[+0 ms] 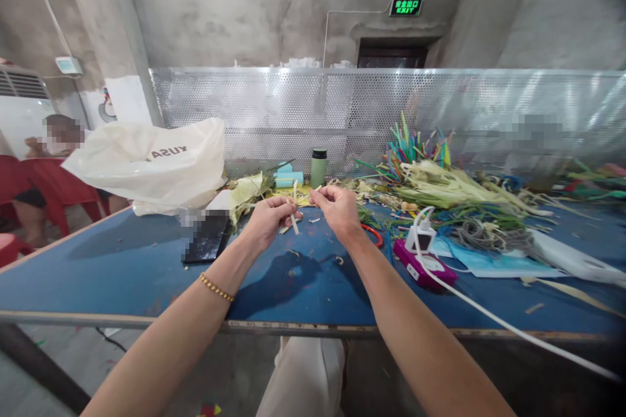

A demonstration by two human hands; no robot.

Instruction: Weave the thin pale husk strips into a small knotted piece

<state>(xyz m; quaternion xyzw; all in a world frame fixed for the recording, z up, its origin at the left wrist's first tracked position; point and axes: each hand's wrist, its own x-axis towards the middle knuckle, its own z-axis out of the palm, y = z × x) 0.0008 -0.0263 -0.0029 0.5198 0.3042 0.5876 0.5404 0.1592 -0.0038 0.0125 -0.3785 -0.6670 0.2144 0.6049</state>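
At our far left a person sits among red chairs, beyond the end of the blue counter. On the counter's left part we have a large white bag, and nearer us, to its right, a flat black device. Our left hand, a gold beaded bracelet at the wrist, pinches a pale strip that stands nearly upright above the counter. Behind it lie light-blue rolls, with a green bottle standing just to their right. Our right hand has thumb and forefinger drawn together near the strip; we cannot tell whether they grip anything. Farther right, coloured stems stick up behind a heap of pale husks. In front of the heap sits a purple box bearing a white charger, and a bundle of grey cord lies to the right.
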